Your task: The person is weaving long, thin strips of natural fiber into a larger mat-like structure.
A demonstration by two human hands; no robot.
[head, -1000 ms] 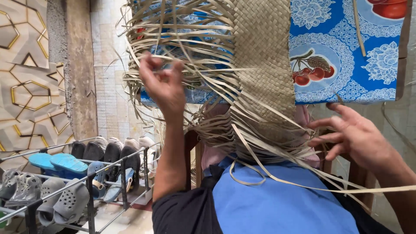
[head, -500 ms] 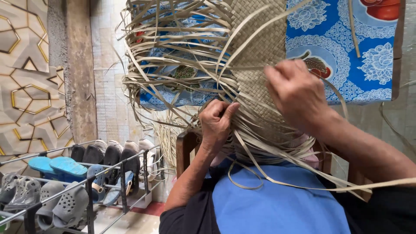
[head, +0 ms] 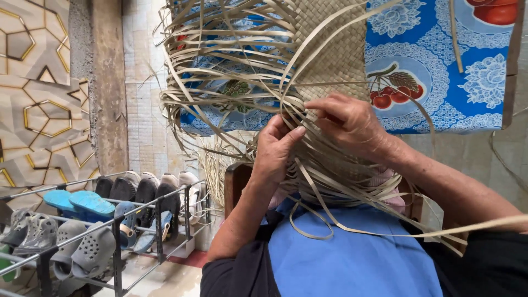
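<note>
A half-woven straw mat (head: 335,49) hangs down in front of me over a table edge, with many loose pale strips (head: 220,71) fanning out to its left and below. My left hand (head: 278,151) pinches strips at the mat's lower left edge. My right hand (head: 349,124) is just to its right, fingers closed on a strip at the woven edge, thumb and forefinger pointing left. The two hands almost touch. Long loose strips trail over my blue lap cloth (head: 352,258).
A blue oilcloth with white lace and cherry prints (head: 440,66) covers the table behind the mat. A metal shoe rack (head: 115,231) with sandals and clogs stands at lower left. A patterned wall panel (head: 38,99) and concrete post (head: 107,88) are on the left. Wooden chair parts (head: 236,181) show beneath.
My left hand dropped from high on the loose strips to the mat's lower edge. My right hand came up from the right side and moved down-left to meet it on the weave.
</note>
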